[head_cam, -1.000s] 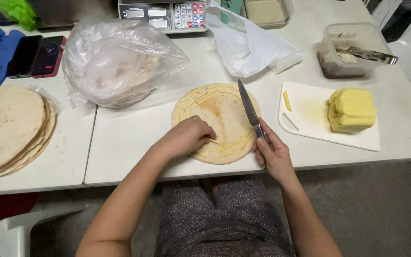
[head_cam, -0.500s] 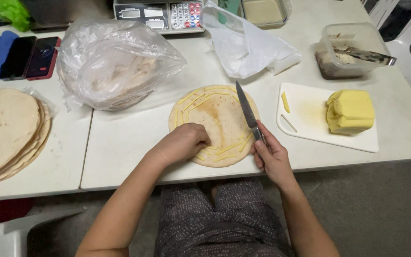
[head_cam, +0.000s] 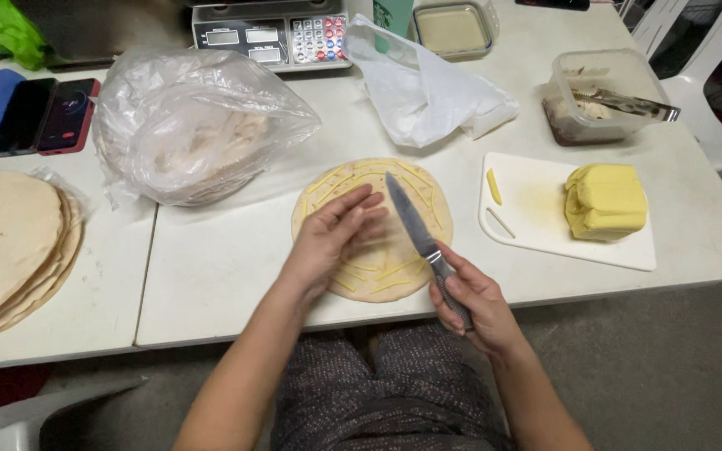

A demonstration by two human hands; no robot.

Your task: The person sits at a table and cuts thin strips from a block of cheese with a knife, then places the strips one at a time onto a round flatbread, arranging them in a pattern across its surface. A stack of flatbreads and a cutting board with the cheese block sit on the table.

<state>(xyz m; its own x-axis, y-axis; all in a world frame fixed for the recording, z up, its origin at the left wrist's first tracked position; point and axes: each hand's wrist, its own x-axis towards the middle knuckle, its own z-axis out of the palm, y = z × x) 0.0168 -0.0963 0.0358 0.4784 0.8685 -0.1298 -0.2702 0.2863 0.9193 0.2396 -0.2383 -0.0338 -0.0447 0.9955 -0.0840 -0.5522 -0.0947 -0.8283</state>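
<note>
Left hand (head_cam: 338, 236) lies spread, flat on the tortilla (head_cam: 373, 227) mid-bench; right hand (head_cam: 471, 302) grips a knife (head_cam: 415, 230) over it. Cheese strips already ring the tortilla; the cheese block (head_cam: 605, 200) looks mostly uncut.

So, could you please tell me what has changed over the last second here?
The left hand has opened its fingers and now lies flatter across the flatbread. The right hand has drawn back toward the table edge, still gripping the knife. The cheese block and cutting board are unmoved.
</note>
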